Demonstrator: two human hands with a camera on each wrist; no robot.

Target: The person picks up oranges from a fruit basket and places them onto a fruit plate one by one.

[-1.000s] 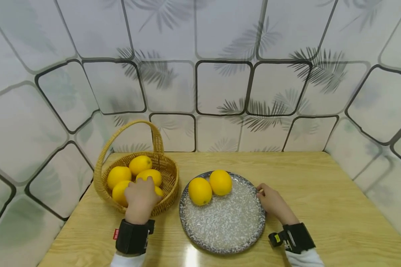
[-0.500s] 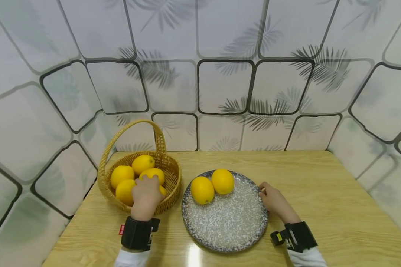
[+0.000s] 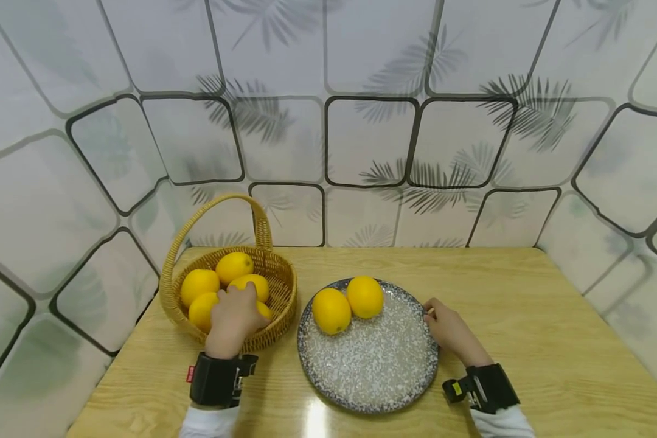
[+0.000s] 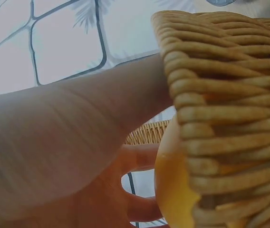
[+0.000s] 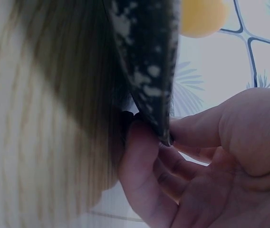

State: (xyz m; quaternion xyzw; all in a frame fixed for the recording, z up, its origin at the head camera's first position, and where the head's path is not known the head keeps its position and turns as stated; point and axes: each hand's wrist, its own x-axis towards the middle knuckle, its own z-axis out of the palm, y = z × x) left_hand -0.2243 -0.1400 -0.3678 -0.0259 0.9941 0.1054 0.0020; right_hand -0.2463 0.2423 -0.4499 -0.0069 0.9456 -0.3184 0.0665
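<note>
While a wall covering (image 3: 372,140) patterned with rounded outlines and grey palm leaves is rising at the back, a wooden table (image 3: 504,298) is spreading out in front of it. On the left, between nine and ten o'clock from the plate, a wicker basket (image 3: 286,313) is standing upright, its handle (image 3: 263,231) arching from the nine o'clock side to about one o'clock. Inside, a first lemon (image 3: 199,287) is lying between nine and ten o'clock, a second lemon (image 3: 200,311) at eight, a third lemon (image 3: 234,266) at twelve and a fourth lemon (image 3: 254,285) near two.

Wearing a black strap (image 3: 213,380), the left hand (image 3: 235,316) is coming over the basket's rim at six o'clock and gripping a fifth lemon (image 4: 170,194) near four o'clock, its fingers and thumb curving round the fruit; the rim is hiding the thumb's tip from the left wrist camera.

Farther right, the speckled round plate (image 3: 372,371) is bearing two yellow fruits: one fruit (image 3: 331,311) is sitting between ten and eleven o'clock, the other fruit (image 3: 365,297) at twelve, just beside it. At the plate's two o'clock edge the right hand (image 3: 450,328), wearing another strap (image 3: 493,388), is pinching the rim narrowly, thumb above and forefinger beneath.
</note>
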